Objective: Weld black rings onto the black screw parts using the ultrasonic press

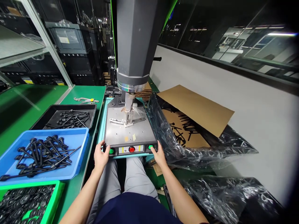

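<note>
At the front left corner of a bench press machine's metal base (pixel 116 133), my left hand (pixel 101 156) curls round the edge, thumb at a green button (pixel 111 151). My right hand (pixel 159 153) grips the opposite corner, its thumb on the other green button (pixel 150 147). Between them sits a red button (pixel 132 149). Above the base hangs the machine's dark grey head (pixel 133 40), its metal horn (pixel 129 101) reaching down to a small metal fixture (pixel 127 119). Whatever part may be held in that fixture is too small to make out.
On the left are a black tray (pixel 42 118) and a blue tray (pixel 80 155) with black screw-like rods, and a green bin (pixel 60 189) of round black parts. Pliers (pixel 86 100) lie behind. To the right, a plastic-lined box (pixel 163 130) holds black parts under cardboard (pixel 198 107).
</note>
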Tool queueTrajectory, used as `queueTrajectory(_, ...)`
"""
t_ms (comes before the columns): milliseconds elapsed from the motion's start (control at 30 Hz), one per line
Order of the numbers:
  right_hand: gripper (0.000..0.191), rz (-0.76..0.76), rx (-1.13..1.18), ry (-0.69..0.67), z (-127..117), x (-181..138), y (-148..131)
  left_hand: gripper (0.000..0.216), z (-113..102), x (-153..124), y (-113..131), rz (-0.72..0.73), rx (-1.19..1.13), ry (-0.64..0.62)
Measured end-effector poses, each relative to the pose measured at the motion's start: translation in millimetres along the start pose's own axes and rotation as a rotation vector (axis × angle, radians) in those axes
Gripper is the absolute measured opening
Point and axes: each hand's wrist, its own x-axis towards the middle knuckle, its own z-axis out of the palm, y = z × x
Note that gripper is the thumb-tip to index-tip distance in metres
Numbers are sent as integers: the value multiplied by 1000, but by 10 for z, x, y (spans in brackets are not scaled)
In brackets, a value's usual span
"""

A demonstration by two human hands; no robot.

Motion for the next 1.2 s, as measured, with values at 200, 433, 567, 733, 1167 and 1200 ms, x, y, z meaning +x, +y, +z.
queueTrajectory(200, 97, 50, -24, -6, 5, -37, -90, 42, 226, 217, 523, 39, -250, -61)
queueTrajectory(433, 96, 12, -50, 0, 63, -79, -57, 42, 586, 772, 1182, -204, -546, -266)
queueTrajectory(567, 95, -7, -63, 3, 68, -98, 6, 50, 730, 1018, 1502, -484, -748, -363)
queueTrajectory(733, 94, -14, -60, -38, 0, -89, 44, 52, 853, 1194, 1759, -586, -759, -352)
queueTrajectory(1167, 82, -37, 23, -91, -138, -31, 117, 16, 945, 1262, 1785, -554, -750, -362)
queueTrajectory(1200, 80, -28, 25, -73, -163, -46, 100, 17, 934, 1256, 1779, -537, -761, -362)
